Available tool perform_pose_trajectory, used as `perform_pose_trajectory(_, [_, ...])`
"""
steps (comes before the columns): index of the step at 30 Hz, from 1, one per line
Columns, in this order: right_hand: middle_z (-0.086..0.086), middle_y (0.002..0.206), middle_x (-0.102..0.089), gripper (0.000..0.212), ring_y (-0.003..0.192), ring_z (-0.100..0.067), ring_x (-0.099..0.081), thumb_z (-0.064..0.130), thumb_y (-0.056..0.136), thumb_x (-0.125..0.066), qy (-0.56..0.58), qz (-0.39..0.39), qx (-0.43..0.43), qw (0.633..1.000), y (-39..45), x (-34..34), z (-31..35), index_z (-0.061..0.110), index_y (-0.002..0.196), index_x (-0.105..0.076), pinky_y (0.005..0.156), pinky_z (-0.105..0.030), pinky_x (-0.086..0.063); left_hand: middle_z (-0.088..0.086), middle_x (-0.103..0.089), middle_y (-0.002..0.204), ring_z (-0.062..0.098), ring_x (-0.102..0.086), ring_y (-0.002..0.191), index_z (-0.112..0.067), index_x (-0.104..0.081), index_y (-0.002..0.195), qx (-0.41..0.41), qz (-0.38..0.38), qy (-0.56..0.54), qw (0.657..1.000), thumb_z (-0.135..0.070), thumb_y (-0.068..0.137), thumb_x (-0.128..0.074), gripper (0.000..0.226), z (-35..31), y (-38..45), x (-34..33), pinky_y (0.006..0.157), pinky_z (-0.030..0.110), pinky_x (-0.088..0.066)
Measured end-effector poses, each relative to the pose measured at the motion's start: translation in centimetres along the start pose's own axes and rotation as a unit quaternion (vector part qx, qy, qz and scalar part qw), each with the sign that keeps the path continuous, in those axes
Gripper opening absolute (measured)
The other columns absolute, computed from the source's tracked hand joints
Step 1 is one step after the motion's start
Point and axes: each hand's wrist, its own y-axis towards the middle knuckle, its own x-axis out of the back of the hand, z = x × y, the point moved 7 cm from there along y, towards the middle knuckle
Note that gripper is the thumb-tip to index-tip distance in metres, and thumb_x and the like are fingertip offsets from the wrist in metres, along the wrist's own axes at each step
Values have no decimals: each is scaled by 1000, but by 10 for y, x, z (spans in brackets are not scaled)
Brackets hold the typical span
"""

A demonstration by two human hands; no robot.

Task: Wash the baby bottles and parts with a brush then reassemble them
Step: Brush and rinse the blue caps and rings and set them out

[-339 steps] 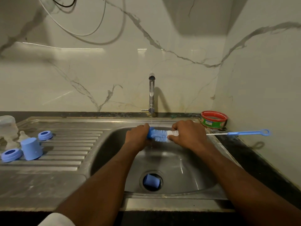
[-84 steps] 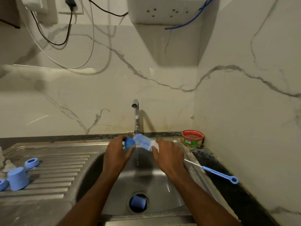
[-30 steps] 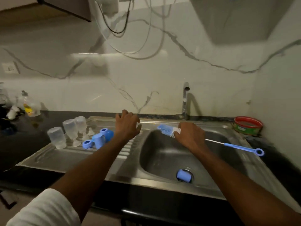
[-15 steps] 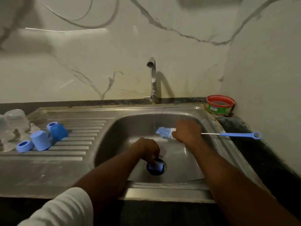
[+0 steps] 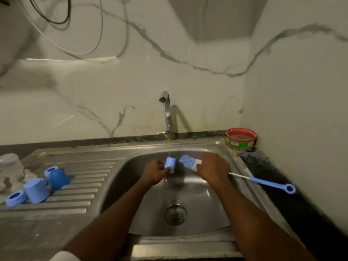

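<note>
Small light-blue plastic bottle cap (image 5: 170,164) sits under the thin water stream, over the far part of the steel sink basin (image 5: 203,196), pinched at its left side by the left hand (image 5: 155,171). Right hand (image 5: 213,169) has its grip wrapped round the blue-and-white bristle brush (image 5: 189,162) at the base of the bristles; brush tip is just right of the cap, apparently not yet inside.

Risks:
- Cap is wet and held by fingertips only. Likely to slip when the brush pushes in, dropping toward the open drain strainer (image 5: 175,213).
- Long blue handle (image 5: 271,184) sticks out right over the dark tabletop (image 5: 282,176); a swing could hit the red-rimmed round tub (image 5: 241,138) in the far right corner.

Around: chrome tap (image 5: 167,113) behind the hands. On the left draining board (image 5: 79,185): blue caps and rings (image 5: 37,187), clear bottles (image 5: 9,166) at the frame edge, well apart from the basin. Nothing stands between brush and cap.
</note>
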Motion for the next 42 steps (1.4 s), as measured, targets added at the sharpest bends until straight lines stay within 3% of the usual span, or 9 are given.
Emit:
perform_pose_trajectory(3, [-5,120,-69,26,110,-26,-67,36,95,-62,14,-15,-4,1000,0,3,4,21,116,-68,85,-34,-53,9,-72,115,23,-71,101,-13,-60,133,7,-34,-234,972,-38,97,-66,44,-20,7,2,92,46,-58])
perform_pose_trajectory(6, [-4,123,-68,33,113,-26,-66,42,94,-63,28,-22,-12,999,2,3,3,22,120,-66,87,-36,-53,12,-67,122,20,-69,102,-14,-53,137,-13,-17,-323,946,-31,100,-63,42,-44,15,-12,87,38,-60])
perform_pose_trajectory(11, [-5,125,-67,39,112,-26,-65,44,92,-67,20,-21,-18,999,3,0,5,21,125,-64,85,-36,-53,-1,-63,116,6,-62,95,-16,-53,129,-31,-64,-233,970,-35,97,-67,40,-36,18,-5,77,20,-53])
perform_pose_trajectory(15, [-5,127,-65,42,114,-25,-64,47,94,-64,15,-23,-8,1000,1,0,10,21,128,-61,85,-33,-50,1,-63,113,9,-60,95,-11,-54,124,-44,-66,-122,989,-32,94,-71,40,-18,17,-2,68,11,-41])
perform_pose_trajectory(20, [-4,120,-67,36,108,-23,-65,46,96,-63,16,-35,2,999,-2,7,17,21,122,-62,74,-30,-41,7,-65,122,17,-64,100,-15,-53,132,-33,-93,-229,968,-32,99,-64,38,-25,23,9,72,18,-49])
perform_pose_trajectory(27, [-3,119,-66,35,108,-22,-64,44,94,-65,16,-36,-3,999,-5,10,15,21,121,-61,73,-29,-40,11,-61,131,20,-63,110,-15,-50,134,-50,-31,-255,965,-30,101,-59,37,-20,21,-13,97,44,-56])
perform_pose_trajectory(34, [-3,122,-66,38,109,-21,-64,45,95,-65,28,-37,-21,999,-1,9,11,22,124,-60,83,-32,-49,-13,-60,116,-3,-60,101,-23,-52,127,-123,-38,-230,965,-27,94,-71,38,-42,12,-2,77,11,-48])
perform_pose_trajectory(37, [-3,123,-66,38,110,-22,-64,47,96,-62,20,-43,-18,999,-2,9,12,23,124,-60,84,-33,-49,-16,-62,116,-1,-62,104,-28,-53,125,-146,-50,-223,963,-30,93,-72,37,-41,9,5,79,13,-51])
perform_pose_trajectory(42, [-3,122,-66,38,109,-21,-64,49,96,-61,15,-49,-14,999,-4,9,13,23,124,-60,77,-31,-45,-2,-65,120,14,-68,104,-28,-55,130,-122,-71,-315,939,-33,100,-61,31,-34,10,15,85,35,-61])
